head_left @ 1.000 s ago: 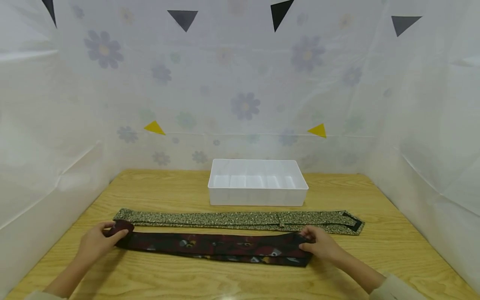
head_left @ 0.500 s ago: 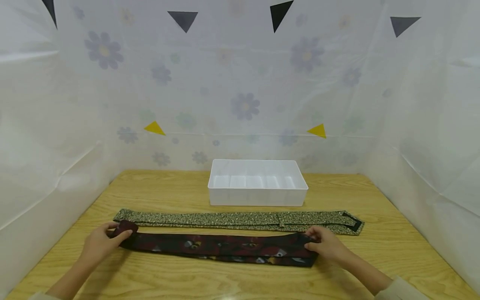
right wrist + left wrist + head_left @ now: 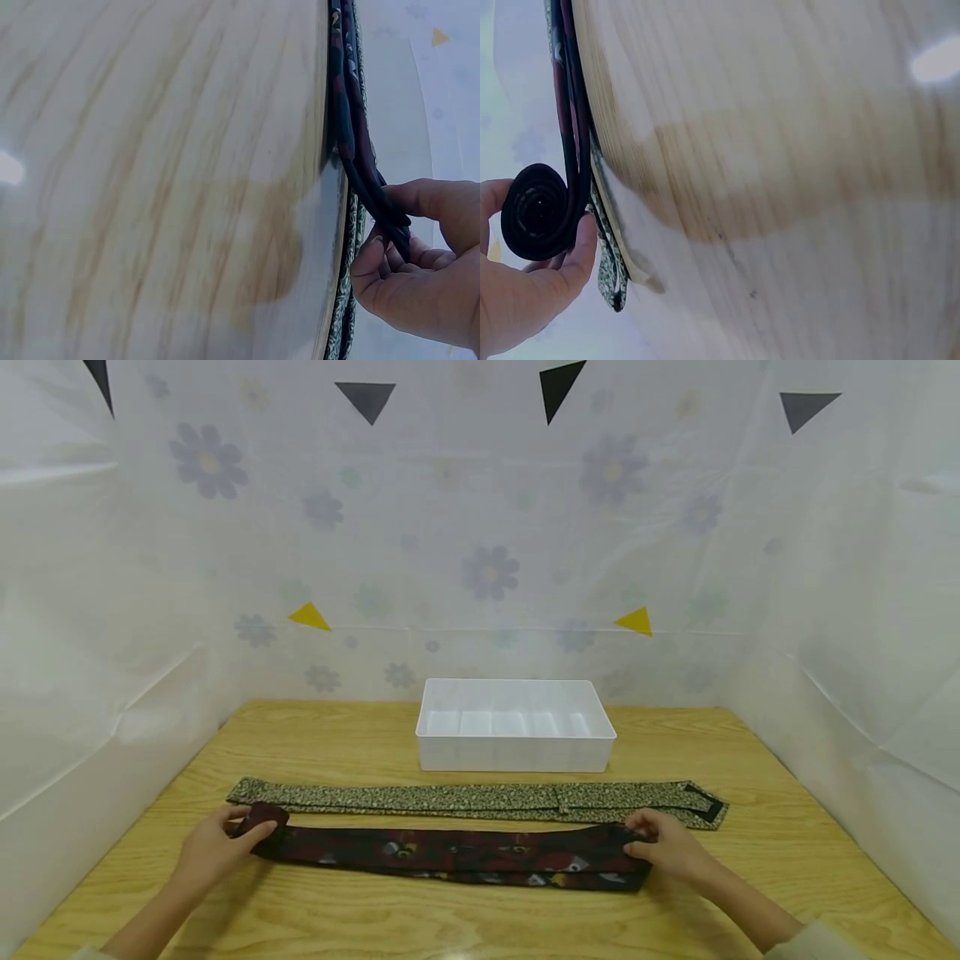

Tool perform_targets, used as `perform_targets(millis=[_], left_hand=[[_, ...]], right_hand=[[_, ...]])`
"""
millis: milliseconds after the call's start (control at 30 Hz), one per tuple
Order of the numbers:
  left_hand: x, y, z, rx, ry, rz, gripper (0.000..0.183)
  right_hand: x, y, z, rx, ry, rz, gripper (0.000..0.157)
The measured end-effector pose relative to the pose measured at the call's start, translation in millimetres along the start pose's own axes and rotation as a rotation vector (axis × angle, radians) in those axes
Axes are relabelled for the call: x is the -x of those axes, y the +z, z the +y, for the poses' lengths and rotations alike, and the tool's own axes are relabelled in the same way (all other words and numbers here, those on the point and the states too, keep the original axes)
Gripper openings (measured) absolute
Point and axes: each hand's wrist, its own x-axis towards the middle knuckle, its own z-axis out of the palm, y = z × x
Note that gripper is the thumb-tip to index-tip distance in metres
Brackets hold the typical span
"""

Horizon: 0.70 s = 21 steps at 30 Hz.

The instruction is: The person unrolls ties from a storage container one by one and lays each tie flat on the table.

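Note:
A dark red and black patterned necktie [image 3: 457, 856] stretches between the two hands, its left end wound into a coil [image 3: 536, 214]. My left hand [image 3: 213, 852] grips that coil between thumb and fingers, as the left wrist view shows from the side. At the other end, my right hand [image 3: 675, 852] pinches the loose end of the tie, which is lifted a little in the right wrist view. Behind it a green-and-cream patterned necktie [image 3: 450, 797] lies flat and lengthwise, with a black-lined tip at the right. Neither hand holds the green tie.
A white open plastic box [image 3: 517, 753] stands behind the green tie, near the back of the wooden table [image 3: 337, 914]. White sheeting [image 3: 480, 527] with flowers and triangles hangs at the back and both sides.
Both hands and the dark tie have shifted to the right, with the left end still coiled. The green tie and the box have stayed put.

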Motion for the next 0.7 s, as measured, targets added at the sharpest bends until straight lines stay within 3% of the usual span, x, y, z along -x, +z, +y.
perform_targets(millis=[700], left_hand=[[3.9, 17.6, 22.2, 0.067, -0.008, -0.025, 0.079]], right_hand=[[7.5, -23.3, 17.6, 0.001, 0.061, -0.002, 0.030]])
